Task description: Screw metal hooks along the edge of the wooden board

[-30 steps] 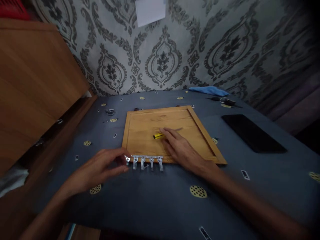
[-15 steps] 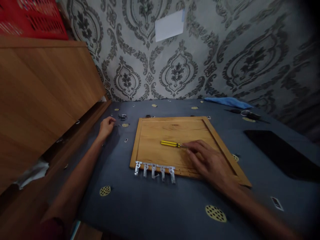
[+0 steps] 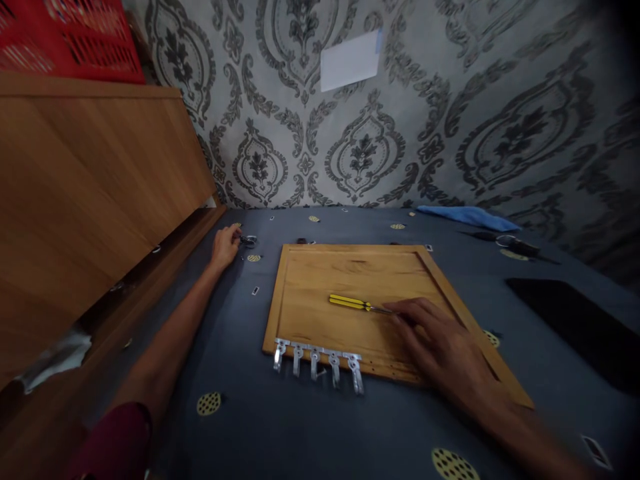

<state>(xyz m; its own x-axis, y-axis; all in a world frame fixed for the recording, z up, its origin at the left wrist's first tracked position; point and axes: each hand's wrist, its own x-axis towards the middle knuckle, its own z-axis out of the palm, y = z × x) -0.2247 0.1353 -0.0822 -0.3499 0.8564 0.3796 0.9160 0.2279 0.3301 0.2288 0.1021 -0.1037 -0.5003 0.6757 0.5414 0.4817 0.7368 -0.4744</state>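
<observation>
My right hand (image 3: 445, 340) is closed around the metal shaft of a screwdriver (image 3: 350, 303), whose yellow handle points left. The hand is over a wooden panel (image 3: 345, 273) with a raised frame. Along the panel's near edge, several silver metal hooks (image 3: 315, 360) stand in a row, their ends hanging past the edge. Beyond the panel's left side, my left hand (image 3: 227, 245) reaches to a small pile of shiny metal pieces (image 3: 249, 241). Its fingers are bent and slightly apart at the pile; their tips are too small to make out clearly.
A wooden cabinet (image 3: 100, 180) stands at left with a red basket (image 3: 90, 40) on top. On the dark patterned cloth (image 3: 235, 413) at right lie a black flat object (image 3: 575, 327), scissors (image 3: 520, 245) and a blue cloth (image 3: 470, 217). Patterned wallpaper (image 3: 365, 153) rises behind.
My left hand has moved forward and right, up to the metal pieces. My right hand keeps the screwdriver over the panel. The view has shifted slightly.
</observation>
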